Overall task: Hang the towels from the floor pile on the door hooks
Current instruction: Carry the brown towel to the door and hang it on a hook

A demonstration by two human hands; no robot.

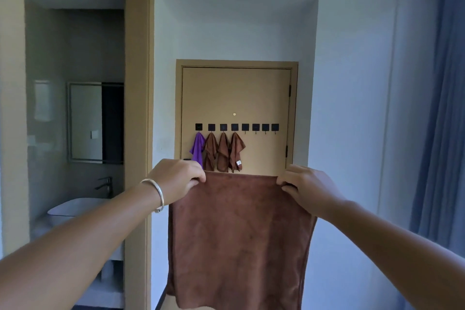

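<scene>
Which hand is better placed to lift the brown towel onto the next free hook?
Probably right: the right hand pinches the brown towel corner below the free hooks.

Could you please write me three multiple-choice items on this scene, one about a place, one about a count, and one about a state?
1. Where does the purple towel hang?
A. On the leftmost hook of the row
B. On the rightmost hook
C. On the bathroom tap

2. How many hooks on the door are bare?
A. Two
B. Four
C. Eight

3. How is the large brown towel held?
A. Bunched in one hand
B. Spread between both hands by its top corners
C. Draped over a forearm

Answers:
1. A, since it hangs at the left end of the row, beside three hung brown towels.
2. B, as the four right-hand hooks of the eight carry nothing.
3. B, because the left hand and the right hand each pinch a top corner, with the cloth hanging flat below.
</scene>
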